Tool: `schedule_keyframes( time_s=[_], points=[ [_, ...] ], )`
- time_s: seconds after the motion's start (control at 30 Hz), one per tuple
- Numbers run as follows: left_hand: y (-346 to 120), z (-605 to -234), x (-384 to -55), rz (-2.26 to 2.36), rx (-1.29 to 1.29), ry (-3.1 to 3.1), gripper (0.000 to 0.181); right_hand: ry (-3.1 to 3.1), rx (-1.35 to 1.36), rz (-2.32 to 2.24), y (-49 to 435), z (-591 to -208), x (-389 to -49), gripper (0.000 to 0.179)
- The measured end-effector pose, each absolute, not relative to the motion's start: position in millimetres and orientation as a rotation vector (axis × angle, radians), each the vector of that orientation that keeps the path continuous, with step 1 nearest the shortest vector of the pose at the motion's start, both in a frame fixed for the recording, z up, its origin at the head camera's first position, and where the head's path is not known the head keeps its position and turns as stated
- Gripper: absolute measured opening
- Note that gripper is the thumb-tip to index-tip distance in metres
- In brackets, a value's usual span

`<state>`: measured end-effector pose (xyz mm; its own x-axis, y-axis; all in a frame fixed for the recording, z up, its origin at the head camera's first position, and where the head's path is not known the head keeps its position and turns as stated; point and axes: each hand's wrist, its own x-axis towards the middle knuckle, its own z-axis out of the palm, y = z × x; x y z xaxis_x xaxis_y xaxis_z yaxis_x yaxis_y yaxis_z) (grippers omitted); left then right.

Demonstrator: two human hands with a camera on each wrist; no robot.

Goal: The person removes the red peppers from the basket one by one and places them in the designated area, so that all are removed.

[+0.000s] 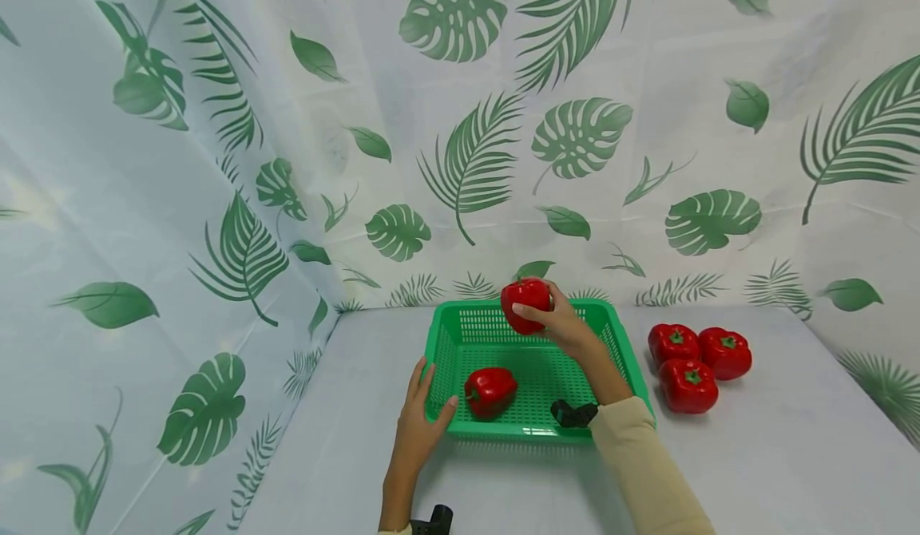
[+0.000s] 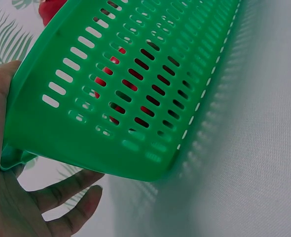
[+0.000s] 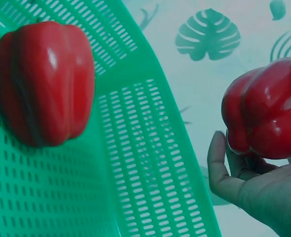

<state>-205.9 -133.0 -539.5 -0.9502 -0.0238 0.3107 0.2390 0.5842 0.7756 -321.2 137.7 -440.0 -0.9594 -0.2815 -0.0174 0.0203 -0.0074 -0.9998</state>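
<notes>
My right hand (image 1: 564, 327) grips a red bell pepper (image 1: 525, 305) above the back part of a green basket (image 1: 532, 431). In the right wrist view, fingers curl beneath that pepper and it hangs beyond the basket's rim line. A second bell pepper (image 1: 491, 392) lies on its side on the basket floor, towards the left front. My left hand (image 1: 419, 431) holds the basket's front left corner, its thumb at the rim and fingers along the outside. In the left wrist view, the perforated basket wall (image 2: 111, 98) hides most of the inside.
Three more red bell peppers (image 1: 688, 386) sit close together on the white table (image 1: 783, 455), right of the basket. Leaf-patterned cloth (image 1: 467, 160) hangs behind the table and along its left side.
</notes>
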Motion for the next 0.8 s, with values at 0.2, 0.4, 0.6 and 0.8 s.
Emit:
schedule_keyframes(
  time_s=[0.2,0.4,0.6,0.8],
  points=[
    [-133.3,-540.2,-206.1,-1.303,-0.171,-2.531,0.073,2.077,-0.307,-2.106,150.9,-437.5,-313.3,0.074],
    [-133.1,-541.9,-205.8,-1.307,-0.164,-2.533,0.07,2.102,-0.327,-2.143,162.0,-437.6,-304.2,0.071],
    [-133.1,-540.1,-205.8,-1.303,-0.192,-2.507,0.068,2.226,-0.359,-2.142,171.7,-435.0,-294.1,0.071],
    [-132.7,-538.8,-205.1,-1.313,-0.186,-2.515,0.068,2.292,-0.357,-2.127,182.1,-430.3,-281.0,0.076]
  ],
)
